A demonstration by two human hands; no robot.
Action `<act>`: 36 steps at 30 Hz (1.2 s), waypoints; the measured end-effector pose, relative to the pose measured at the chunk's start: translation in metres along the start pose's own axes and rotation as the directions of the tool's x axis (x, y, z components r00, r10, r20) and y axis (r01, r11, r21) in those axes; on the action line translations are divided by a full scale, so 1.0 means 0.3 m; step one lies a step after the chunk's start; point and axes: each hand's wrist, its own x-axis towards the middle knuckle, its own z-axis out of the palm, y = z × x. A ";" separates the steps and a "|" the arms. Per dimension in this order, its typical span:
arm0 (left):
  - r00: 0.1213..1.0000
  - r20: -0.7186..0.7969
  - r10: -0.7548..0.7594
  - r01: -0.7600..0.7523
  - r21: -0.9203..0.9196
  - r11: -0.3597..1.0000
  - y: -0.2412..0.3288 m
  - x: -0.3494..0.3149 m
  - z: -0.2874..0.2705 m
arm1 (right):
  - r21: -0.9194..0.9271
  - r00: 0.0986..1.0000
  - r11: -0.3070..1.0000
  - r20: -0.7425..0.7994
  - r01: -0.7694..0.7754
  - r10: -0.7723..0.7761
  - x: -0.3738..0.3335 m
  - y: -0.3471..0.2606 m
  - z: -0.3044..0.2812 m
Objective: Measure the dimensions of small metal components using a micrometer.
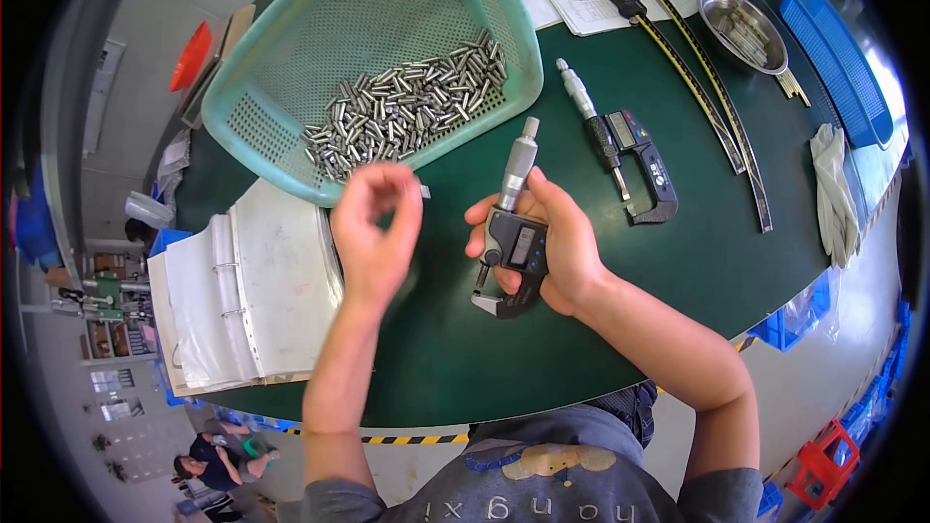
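Note:
My right hand [572,247] is wrapped around a digital micrometer [516,240], a dark frame with a small display and a silver thimble pointing up and away from me. Its measuring gap, at the lower left, shows nothing in it. My left hand [373,232] is curled, its fingers slightly blurred, with a small shiny metal pin [424,192] at the fingertips. Just beyond that hand, many similar short metal pins [407,107] lie heaped in a green plastic basket [291,48]. A second digital micrometer [620,140] rests on the green table [436,368] to the right.
Two digital calipers [628,0] lie at the back right, beside a metal bowl [741,31] of small parts and a blue basket [838,63]. A grey-white glove [835,194] sits at the right edge. An open ring binder [257,291] lies at left. Another person [213,460] sits in the background.

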 end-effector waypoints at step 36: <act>0.997 0.073 -0.007 0.007 -0.005 1.000 -0.003 0.115 0.062 | 0.061 1.000 0.998 -0.018 -0.002 0.003 0.001 -0.001 -0.005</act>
